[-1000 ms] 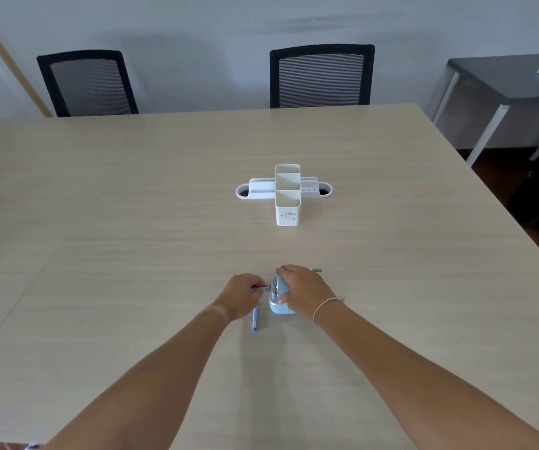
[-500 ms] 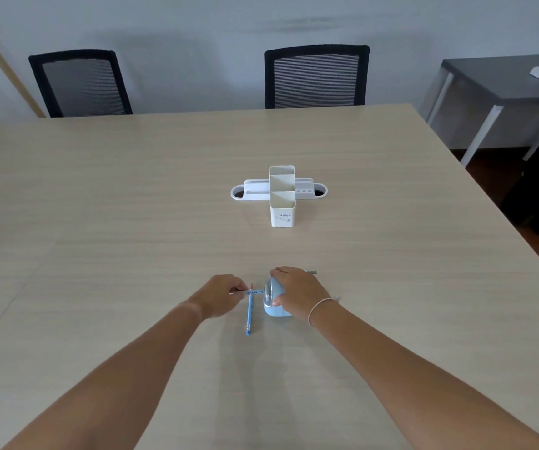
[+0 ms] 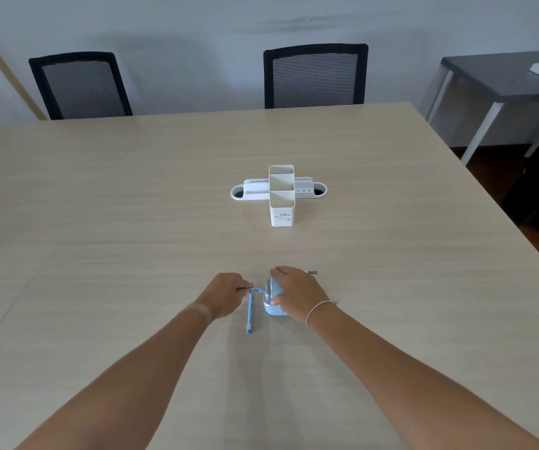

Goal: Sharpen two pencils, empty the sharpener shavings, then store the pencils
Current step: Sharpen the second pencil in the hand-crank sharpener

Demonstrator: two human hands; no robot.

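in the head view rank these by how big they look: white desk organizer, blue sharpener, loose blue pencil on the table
1. white desk organizer
2. blue sharpener, partly covered by the right hand; it sits nearer the camera
3. loose blue pencil, the thinnest

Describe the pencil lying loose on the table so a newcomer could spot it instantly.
On the pale wooden table, find the light blue plastic pencil sharpener under the right hand. Just left of it lies a slim blue pencil, pointing toward the viewer. Unlike the second blue pencil pinched by the left hand, nobody holds it.
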